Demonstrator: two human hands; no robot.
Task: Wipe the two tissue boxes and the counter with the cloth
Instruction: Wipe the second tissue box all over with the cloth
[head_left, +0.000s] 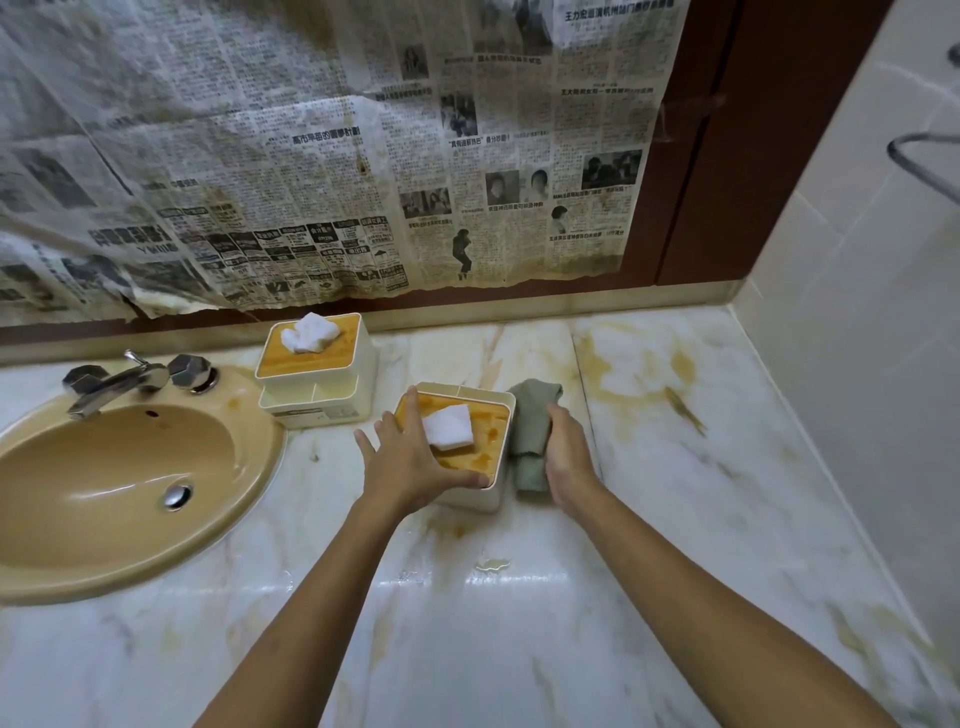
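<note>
left hand (410, 457) lies spread on the box (491, 426), mid counter (519, 623). right hand (569, 457) grips the cloth (530, 431) against its side. a hard rub could tip the box over.

1. One view only: the head camera, worn by the person, looked forward and down at the counter (649, 467) from above its front edge.
2. It faced the back wall. Newspaper (311, 156) filled the top of frame, and the side wall (857, 312) ran down the right.
3. Close range: both forearms entered from the bottom. The left hand (405, 457) and right hand (566, 457) sat near centre, at the near tissue box (491, 426) and cloth (530, 415).
4. The wide-angle lens bowed straight edges, and the sink (260, 493) was cut off at the left border.
</note>
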